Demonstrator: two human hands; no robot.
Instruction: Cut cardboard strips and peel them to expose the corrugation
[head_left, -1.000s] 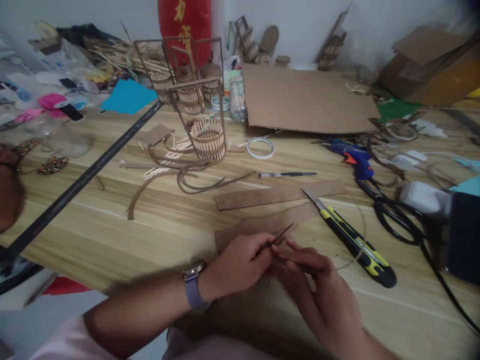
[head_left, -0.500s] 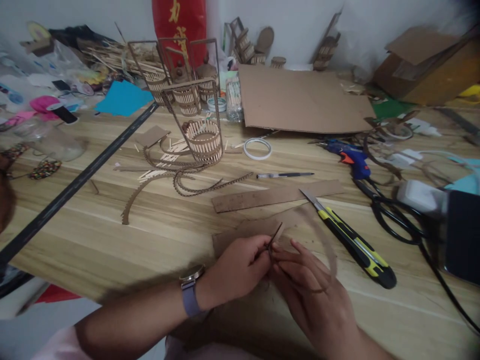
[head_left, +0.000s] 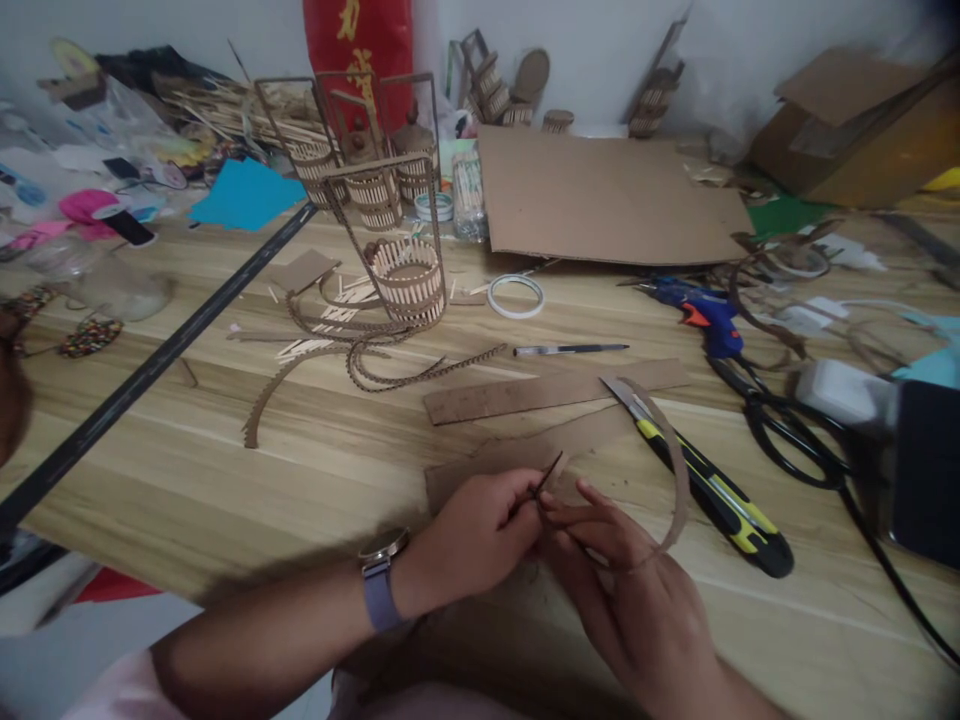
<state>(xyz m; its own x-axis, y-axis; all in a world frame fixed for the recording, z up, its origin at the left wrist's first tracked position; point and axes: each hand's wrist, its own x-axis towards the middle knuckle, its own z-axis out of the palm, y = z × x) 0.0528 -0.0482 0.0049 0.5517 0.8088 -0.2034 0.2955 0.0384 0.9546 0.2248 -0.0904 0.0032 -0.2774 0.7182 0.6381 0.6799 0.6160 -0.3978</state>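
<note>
My left hand (head_left: 476, 530), with a watch on its wrist, is closed on a thin brown cardboard strip (head_left: 679, 480) near the bottom middle. Close against it, my right hand (head_left: 630, 580) pinches the same strip. One dark end of the strip pokes up between the fingertips, and the rest curls out to the right over the yellow and black cutter (head_left: 712, 490). Under and behind the hands lies a cardboard piece (head_left: 465, 470). A longer flat cardboard strip (head_left: 495, 398) is just beyond it. What the fingertips cover is hidden.
A stick basket (head_left: 409, 285) with a tall handle stands behind curled strips (head_left: 270, 385). A pen (head_left: 570, 350), tape ring (head_left: 516, 297), blue glue gun (head_left: 709, 320) and scissors (head_left: 795, 440) lie beyond and right. A large cardboard sheet (head_left: 607, 195) is at the back.
The loose curl of the strip has swung right and outward, over the cutter. My right hand's fingers have shifted slightly; my left hand is nearly still.
</note>
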